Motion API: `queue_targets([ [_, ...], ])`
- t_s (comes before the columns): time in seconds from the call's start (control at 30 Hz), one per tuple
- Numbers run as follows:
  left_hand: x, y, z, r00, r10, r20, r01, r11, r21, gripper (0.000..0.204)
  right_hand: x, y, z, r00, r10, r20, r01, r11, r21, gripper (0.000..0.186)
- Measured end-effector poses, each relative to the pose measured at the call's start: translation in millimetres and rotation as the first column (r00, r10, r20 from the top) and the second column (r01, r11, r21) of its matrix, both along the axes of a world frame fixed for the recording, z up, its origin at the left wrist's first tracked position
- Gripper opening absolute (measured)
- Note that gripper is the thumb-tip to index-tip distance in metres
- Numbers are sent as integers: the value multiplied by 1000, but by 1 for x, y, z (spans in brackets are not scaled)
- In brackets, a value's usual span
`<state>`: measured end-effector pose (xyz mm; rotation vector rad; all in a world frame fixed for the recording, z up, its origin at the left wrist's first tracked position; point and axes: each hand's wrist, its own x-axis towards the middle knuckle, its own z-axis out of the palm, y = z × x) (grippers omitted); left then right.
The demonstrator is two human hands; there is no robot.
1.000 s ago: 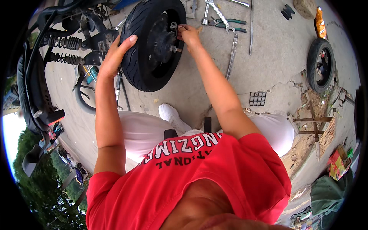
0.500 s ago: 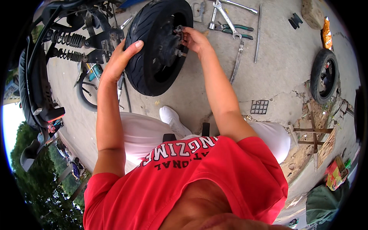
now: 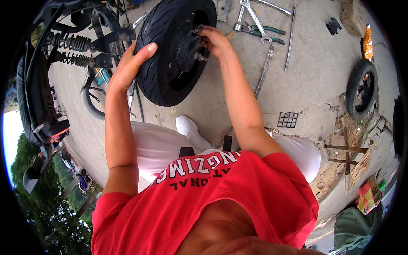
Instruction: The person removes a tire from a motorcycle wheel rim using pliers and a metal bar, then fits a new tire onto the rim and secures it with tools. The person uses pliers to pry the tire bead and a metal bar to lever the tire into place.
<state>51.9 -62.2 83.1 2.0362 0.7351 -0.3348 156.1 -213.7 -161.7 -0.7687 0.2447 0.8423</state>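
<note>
A scooter wheel with a black treaded tyre [image 3: 149,80] stands tilted before me, its dark hub [image 3: 183,59] facing right. My left hand [image 3: 129,66] grips the tyre's left side, thumb lying on the tread; its other fingers are mostly hidden behind the rubber. At the hub's upper right, my right hand [image 3: 216,41] has its fingers bent and pinched on a small metal fitting [image 3: 198,29]. Lower on the hub, another metal piece [image 3: 199,56] sticks out, apart from the fingers.
Left of the wheel is a motorbike's rear end with a coil-spring shock absorber [image 3: 74,41]. Right of it lie a combination wrench [image 3: 256,20], pliers [image 3: 272,35], a flat metal bar [image 3: 264,70] and a thin rod [image 3: 290,38]. A bare tyre [image 3: 352,91] and a drain grate [image 3: 288,120] are farther right.
My right fingers have shifted slightly on the fitting at the hub. My left hand keeps its hold on the tyre. The view has turned a little, moving the floor tools slightly rightward.
</note>
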Motion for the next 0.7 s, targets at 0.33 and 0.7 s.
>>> queue_targets([
  [0.33,2,4,0,1000,-14,-15,14,1000,16,118,1,-6,-12,994,-21,-106,35,991,130,19],
  [0.7,1,7,-3,999,14,-38,-12,998,62,123,-1,-9,-13,989,-16,-150,46,980,193,13],
])
